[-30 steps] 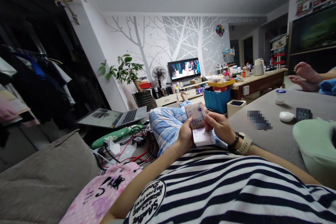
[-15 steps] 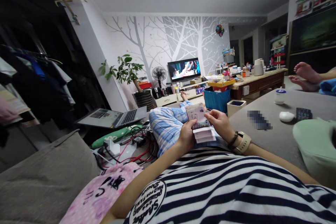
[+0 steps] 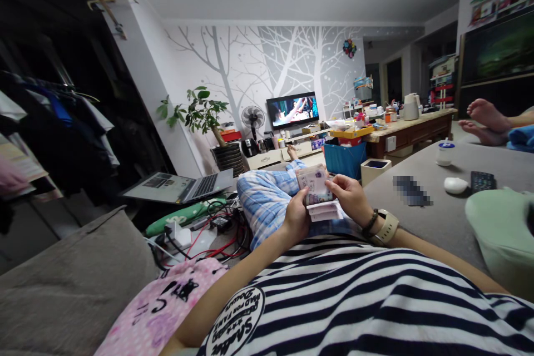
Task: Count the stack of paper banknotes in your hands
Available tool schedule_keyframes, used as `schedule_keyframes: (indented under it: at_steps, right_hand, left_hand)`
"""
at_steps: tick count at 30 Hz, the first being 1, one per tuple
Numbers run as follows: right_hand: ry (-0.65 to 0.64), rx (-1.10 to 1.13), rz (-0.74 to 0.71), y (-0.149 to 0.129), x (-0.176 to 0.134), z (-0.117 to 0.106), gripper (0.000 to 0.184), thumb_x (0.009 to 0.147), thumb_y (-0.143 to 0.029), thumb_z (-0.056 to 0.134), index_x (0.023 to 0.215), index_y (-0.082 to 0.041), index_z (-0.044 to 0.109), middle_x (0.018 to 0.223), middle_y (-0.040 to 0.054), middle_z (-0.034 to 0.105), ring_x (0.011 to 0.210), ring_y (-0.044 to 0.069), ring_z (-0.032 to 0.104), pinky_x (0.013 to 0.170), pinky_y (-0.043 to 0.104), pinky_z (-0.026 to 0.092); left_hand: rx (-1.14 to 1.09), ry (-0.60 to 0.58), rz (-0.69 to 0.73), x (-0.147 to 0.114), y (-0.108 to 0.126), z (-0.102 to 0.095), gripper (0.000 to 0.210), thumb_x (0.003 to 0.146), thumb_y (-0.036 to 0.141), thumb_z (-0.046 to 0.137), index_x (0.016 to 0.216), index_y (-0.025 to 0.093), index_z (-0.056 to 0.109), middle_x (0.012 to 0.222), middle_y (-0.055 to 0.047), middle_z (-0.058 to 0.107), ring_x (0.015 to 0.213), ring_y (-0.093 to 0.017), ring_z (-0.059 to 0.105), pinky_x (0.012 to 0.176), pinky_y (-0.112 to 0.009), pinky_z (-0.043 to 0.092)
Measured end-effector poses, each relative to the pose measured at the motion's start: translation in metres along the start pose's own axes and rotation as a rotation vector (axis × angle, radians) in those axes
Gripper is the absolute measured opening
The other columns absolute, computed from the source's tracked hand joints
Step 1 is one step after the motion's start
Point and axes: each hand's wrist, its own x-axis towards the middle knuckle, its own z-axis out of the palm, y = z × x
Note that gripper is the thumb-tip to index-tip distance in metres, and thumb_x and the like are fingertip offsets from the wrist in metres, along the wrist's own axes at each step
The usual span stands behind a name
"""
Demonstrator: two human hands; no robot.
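Observation:
A stack of banknotes [image 3: 316, 183] is held up over my lap, the notes fanned slightly at the top. My left hand [image 3: 297, 213] grips the stack at its lower left, the thumb lying across the front. At the right edge, my right hand [image 3: 349, 193] pinches the notes between thumb and fingers. Below the printed faces, pale folded ends [image 3: 325, 211] of the notes hang toward my striped shirt. The fingers behind the stack are hidden.
To the left are an open laptop [image 3: 183, 183], tangled cables [image 3: 229, 228] and a pink cloth [image 3: 167, 300]. On the grey couch [image 3: 417, 228] at right lie a white mouse [image 3: 455, 185], a dark remote [image 3: 483, 181] and a small white jar [image 3: 445, 153]. Another person's feet [image 3: 486, 122] rest beyond.
The front note has shifted a little in my fingers, and the folded ends below it have moved slightly up. Both hands stay in nearly the same place.

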Motion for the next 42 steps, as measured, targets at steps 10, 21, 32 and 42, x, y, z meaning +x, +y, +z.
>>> schedule_keyframes:
  at_steps: [10, 21, 32, 42]
  right_hand:
    - [-0.007, 0.02, -0.045, -0.01, -0.004, -0.001, 0.045, 0.087, -0.058, 0.065, 0.062, -0.022, 0.053, 0.058, -0.0017, 0.051, 0.057, 0.015, 0.045, 0.058, 0.03, 0.037]
    - [-0.014, 0.029, -0.073, -0.016, -0.009, -0.001, 0.045, 0.086, -0.058, 0.066, 0.063, -0.022, 0.052, 0.058, -0.0028, 0.046, 0.058, 0.014, 0.039, 0.056, 0.029, 0.033]
    - [-0.045, 0.082, -0.088, -0.015, -0.01, 0.0, 0.043, 0.086, -0.06, 0.066, 0.07, -0.022, 0.056, 0.061, -0.0023, 0.048, 0.059, 0.015, 0.04, 0.056, 0.03, 0.033]
    - [-0.064, 0.139, -0.088, -0.018, -0.012, -0.001, 0.043, 0.087, -0.062, 0.066, 0.073, -0.022, 0.06, 0.063, -0.0021, 0.05, 0.059, 0.014, 0.041, 0.056, 0.029, 0.033]
  left_hand:
    - [-0.016, -0.007, -0.002, 0.003, 0.0, -0.002, 0.04, 0.097, 0.025, 0.047, 0.125, 0.006, 0.069, 0.1, -0.015, 0.08, 0.092, -0.03, 0.077, 0.089, -0.043, 0.062]
    - [-0.014, -0.01, 0.016, 0.004, 0.001, -0.001, 0.038, 0.096, 0.021, 0.044, 0.118, 0.006, 0.071, 0.092, -0.012, 0.08, 0.091, -0.027, 0.077, 0.088, -0.039, 0.061]
    - [-0.004, -0.06, 0.011, 0.004, 0.002, -0.001, 0.039, 0.089, 0.02, 0.049, 0.118, 0.01, 0.072, 0.093, -0.011, 0.081, 0.09, -0.029, 0.077, 0.087, -0.041, 0.061]
    - [0.003, -0.068, 0.017, 0.001, 0.003, 0.001, 0.039, 0.088, 0.021, 0.051, 0.118, 0.01, 0.072, 0.094, -0.012, 0.081, 0.089, -0.03, 0.077, 0.086, -0.042, 0.061]
